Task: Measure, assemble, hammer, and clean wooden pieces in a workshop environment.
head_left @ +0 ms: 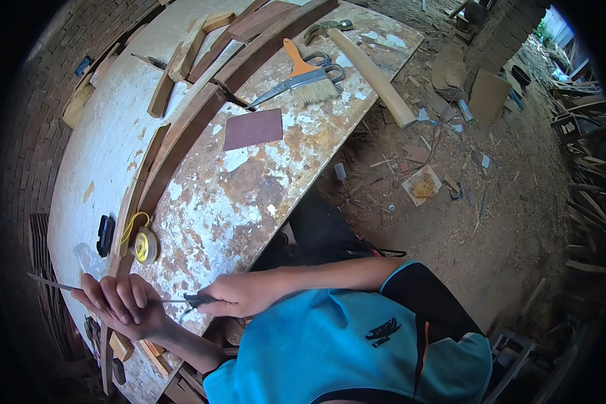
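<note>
The left forearm angled up and leftward from the lower edge, ending in a left hand [121, 299] whose fingers curled over, its grip closed around a thin metal tool [173, 301]. The right forearm lay almost level before the torso, elbow bent out to the right, and the right hand's [236, 296] grip was closed on the tool's dark handle end. The one tool lay crosswise between both hands, above the near end of the paint-worn tabletop [212, 219], its tip poking out beyond the left fist.

Beyond the hands, the tabletop bore one round yellow case [145, 246], one black object [105, 236], one reddish-brown square sheet [254, 129], one hammer [374, 77] and one orange-handled brush [299, 59], which overlapped one pair of scissors [271, 94].
</note>
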The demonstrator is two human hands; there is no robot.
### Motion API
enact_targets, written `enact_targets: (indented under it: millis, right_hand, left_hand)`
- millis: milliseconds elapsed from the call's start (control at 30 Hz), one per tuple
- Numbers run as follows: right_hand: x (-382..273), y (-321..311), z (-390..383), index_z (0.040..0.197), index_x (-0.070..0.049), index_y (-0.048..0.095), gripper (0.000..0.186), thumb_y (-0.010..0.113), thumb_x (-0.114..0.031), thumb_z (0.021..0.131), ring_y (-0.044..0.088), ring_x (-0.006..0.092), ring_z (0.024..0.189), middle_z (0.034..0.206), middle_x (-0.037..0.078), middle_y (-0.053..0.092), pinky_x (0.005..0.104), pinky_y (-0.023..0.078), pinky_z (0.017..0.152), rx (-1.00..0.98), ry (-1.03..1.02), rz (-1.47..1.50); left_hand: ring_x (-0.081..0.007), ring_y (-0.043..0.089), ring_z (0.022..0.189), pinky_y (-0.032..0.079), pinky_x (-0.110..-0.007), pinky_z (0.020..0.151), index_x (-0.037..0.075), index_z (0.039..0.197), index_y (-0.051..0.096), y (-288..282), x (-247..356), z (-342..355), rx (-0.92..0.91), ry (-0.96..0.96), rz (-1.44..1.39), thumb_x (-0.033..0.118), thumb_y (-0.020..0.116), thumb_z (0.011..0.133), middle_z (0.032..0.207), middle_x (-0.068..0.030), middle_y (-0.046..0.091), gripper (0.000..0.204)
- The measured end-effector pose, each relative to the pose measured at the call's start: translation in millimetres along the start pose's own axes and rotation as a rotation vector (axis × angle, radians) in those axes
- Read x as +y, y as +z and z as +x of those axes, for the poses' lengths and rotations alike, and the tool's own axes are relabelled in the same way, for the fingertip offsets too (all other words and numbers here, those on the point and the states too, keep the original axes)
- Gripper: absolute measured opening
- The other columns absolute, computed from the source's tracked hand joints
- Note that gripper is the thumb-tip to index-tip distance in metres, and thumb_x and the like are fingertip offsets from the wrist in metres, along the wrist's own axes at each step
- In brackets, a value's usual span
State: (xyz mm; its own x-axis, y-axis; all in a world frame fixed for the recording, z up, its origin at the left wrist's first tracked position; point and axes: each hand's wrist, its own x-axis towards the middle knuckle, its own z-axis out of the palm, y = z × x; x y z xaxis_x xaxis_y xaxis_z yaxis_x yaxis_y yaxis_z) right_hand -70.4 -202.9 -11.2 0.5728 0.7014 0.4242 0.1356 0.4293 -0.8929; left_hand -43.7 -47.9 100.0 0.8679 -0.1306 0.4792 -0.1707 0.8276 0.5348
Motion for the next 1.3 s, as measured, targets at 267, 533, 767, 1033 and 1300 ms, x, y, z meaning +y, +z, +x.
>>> enact_targets:
  millis: [267,533,767,1033,1300]
  right_hand:
    - [-1.3,1.1,9.6,0.094,0.006,0.048,0.037,0.054,-0.03,0.09,0.057,0.0397,0.052,0.055,0.019,0.053,0.0444,0.046,0.048,0.288,0.088,-0.774]
    - [-23.8,12.7,8.4,0.095,0.004,0.045,0.052,0.036,-0.047,0.096,0.044,0.0259,0.04,0.052,0.012,0.046,0.038,0.037,0.039,-0.032,0.029,0.014]
    - [-32.4,12.0,3.5,0.091,-0.005,0.046,0.055,0.032,-0.058,0.093,0.025,0.0009,0.043,0.057,-0.007,0.027,0.0159,0.018,0.032,-0.671,0.49,1.179]
    - [-14.9,-12.2,13.3,0.099,-0.002,0.05,0.037,0.04,-0.037,0.098,0.037,0.0102,0.051,0.059,-0.004,0.04,0.0274,0.034,0.048,-0.239,0.26,0.232]
    - [-12.9,-7.4,18.1,0.102,0.004,0.042,0.033,0.048,-0.028,0.094,0.056,0.042,0.053,0.05,0.021,0.05,0.0479,0.041,0.047,0.157,0.242,-0.508]
  left_hand:
    - [-0.0041,0.02,0.03,0.014,-0.018,0.029,0.012,0.076,0.04,3.1,-4.1,0.1,0.415,0.353,0.494,0.039,0.03,0.1,0.045,0.0018,0.032,0.038]
    - [-0.0066,0.032,0.033,0.027,-0.019,0.034,0.007,0.079,0.043,17.5,15.1,3.2,0.228,0.244,0.216,0.029,0.044,0.096,0.049,0.0008,0.037,0.029]
    - [-0.0088,0.033,0.024,0.032,-0.024,0.023,0.006,0.066,0.042,23.0,27.6,6.2,-0.492,0.003,-0.43,0.022,0.039,0.094,0.038,-0.0022,0.041,0.032]
    - [-0.0013,0.021,0.03,0.019,-0.017,0.023,0.015,0.067,0.031,0.6,15.1,-1.5,0.064,0.171,0.117,0.037,0.03,0.1,0.045,0.0033,0.026,0.04]
    - [-0.0028,0.013,0.031,0.012,-0.018,0.026,0.016,0.064,0.03,-28.3,4.1,9.0,0.387,0.258,0.355,0.039,0.036,0.099,0.044,0.0043,0.022,0.042]
